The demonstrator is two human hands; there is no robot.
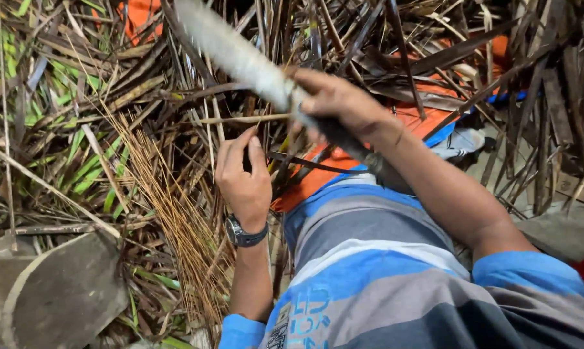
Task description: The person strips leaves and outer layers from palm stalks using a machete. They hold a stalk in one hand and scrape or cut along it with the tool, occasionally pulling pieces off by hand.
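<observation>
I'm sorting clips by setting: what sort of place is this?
Probably an outdoor spot for stripping palm leaves. Dry brown fronds are heaped around, a bundle of thin leaf ribs lies beside the left hand, and the right hand grips a long knife.

Long knife point(234, 55), held in the right hand point(340, 100): dull grey metal blade, matt and motion-blurred; handle dark, material unclear. Thin stick point(240, 119) at the left hand point(243, 178): pale, dry, woody. Leaf strips point(511, 84), toward 2 o'clock: brown, dried, rough and fibrous. Bundle of midribs point(176, 213), toward 8 o'clock: tan, stiff, straw-like. Wristwatch point(243, 234): dark case with a slight sheen. Shirt point(382, 271): soft, matt striped cloth. Slab point(66, 297), toward 8 o'clock: grey and rough.
</observation>
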